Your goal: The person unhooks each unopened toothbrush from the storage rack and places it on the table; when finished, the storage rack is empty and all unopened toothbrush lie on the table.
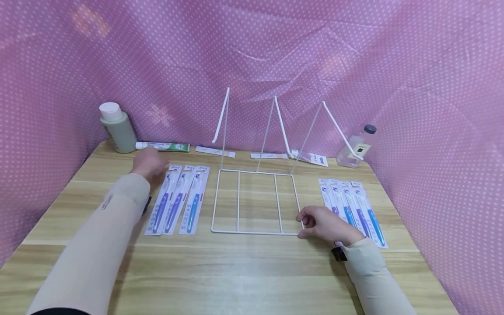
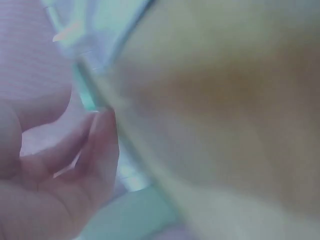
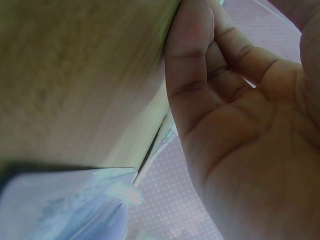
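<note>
My left hand (image 1: 149, 162), blurred, hovers between a toothpaste tube (image 1: 169, 147) and three packaged toothbrushes (image 1: 193, 205) lying side by side. In the left wrist view the left hand's fingers (image 2: 102, 150) are loosely bent, with a gap to the thumb and nothing visibly held. A white wire rack (image 1: 257, 232) stands mid-table with three upright bent prongs. At its front right corner my right hand (image 1: 324, 224) holds the frame, finger and thumb curled about the side wire. The rack is out of sight in the right wrist view, where the right hand's fingers (image 3: 187, 75) curl near the tabletop.
Several packaged toothbrushes (image 1: 360, 214) lie right of the rack, partly behind the right hand. Along the back stand a green bottle (image 1: 121, 131) and a clear bottle (image 1: 354, 151). Between them lie a flat packet (image 1: 215, 151), another packet (image 1: 269, 155) and a white tube (image 1: 313, 159). Pink dotted cloth (image 1: 252, 43) surrounds the table.
</note>
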A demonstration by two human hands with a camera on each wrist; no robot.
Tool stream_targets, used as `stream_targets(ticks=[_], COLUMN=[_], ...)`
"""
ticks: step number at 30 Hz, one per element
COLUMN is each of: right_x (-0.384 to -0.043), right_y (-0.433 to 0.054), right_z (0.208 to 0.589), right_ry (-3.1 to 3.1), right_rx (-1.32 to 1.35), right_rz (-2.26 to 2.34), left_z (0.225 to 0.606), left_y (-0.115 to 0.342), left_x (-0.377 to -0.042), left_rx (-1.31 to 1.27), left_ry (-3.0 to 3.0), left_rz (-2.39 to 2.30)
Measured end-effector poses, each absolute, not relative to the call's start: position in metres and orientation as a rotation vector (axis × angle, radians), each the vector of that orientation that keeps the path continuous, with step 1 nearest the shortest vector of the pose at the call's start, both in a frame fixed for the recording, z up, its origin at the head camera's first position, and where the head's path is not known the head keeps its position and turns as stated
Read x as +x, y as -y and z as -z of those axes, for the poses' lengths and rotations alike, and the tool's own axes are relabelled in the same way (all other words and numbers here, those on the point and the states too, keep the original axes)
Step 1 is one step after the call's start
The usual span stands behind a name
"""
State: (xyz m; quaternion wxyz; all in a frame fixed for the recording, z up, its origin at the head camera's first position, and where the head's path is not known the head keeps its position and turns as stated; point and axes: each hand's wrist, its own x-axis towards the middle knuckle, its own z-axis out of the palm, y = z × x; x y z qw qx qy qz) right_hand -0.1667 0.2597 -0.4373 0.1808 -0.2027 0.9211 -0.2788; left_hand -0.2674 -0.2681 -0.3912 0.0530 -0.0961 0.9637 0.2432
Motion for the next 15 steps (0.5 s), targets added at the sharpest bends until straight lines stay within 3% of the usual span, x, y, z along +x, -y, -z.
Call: stream_targets(ticks=[9,15], right_x=[-0.163,-0.166], right_y=[-0.260,-0.252], right_z=[0.436,0.438], right_ry=[-2.600,-2.589], right_rx=[-0.590,-0.623], right_rz=[0.781,0.794], left_z=[0.336,0.344], left_y=[0.207,0.199], left_x=[-0.224,-0.208], left_rx=[-0.088,0.042], left_ry=[-3.278,-3.329], left_rz=[-1.046,-1.017])
